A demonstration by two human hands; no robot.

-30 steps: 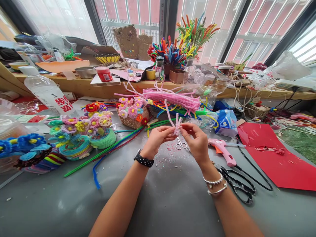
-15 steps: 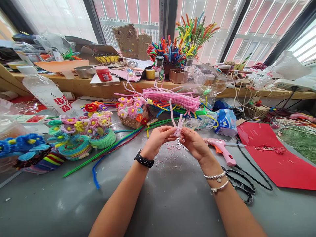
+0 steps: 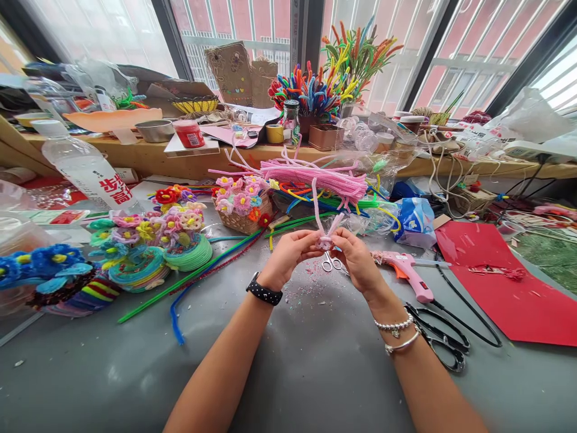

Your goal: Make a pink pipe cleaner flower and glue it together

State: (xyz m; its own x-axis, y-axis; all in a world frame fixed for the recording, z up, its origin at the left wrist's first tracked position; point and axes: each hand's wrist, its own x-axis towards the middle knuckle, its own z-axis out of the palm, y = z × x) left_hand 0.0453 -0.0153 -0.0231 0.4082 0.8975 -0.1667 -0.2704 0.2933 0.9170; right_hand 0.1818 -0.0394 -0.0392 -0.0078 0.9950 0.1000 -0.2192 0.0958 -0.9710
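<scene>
Between my two hands is a small looped piece of pale pink pipe cleaner, its loose ends pointing upward. My left hand pinches its left side with thumb and finger. On the opposite side, the fingertips of my right hand are closed on it too. Just beneath, small white-handled scissors lie on the grey table, partly hidden by my right hand. Beyond my hands rests a thick bundle of pink pipe cleaners.
A pink glue gun and black-handled scissors lie right of my right arm, beside red card. Pipe-cleaner flower baskets and a water bottle stand left. Long green pipe cleaners cross the table. A cluttered shelf runs behind.
The pink piece has turned slightly in my fingers, its upright ends now spread further apart. My right hand has shifted a little, showing more of the small scissors.
</scene>
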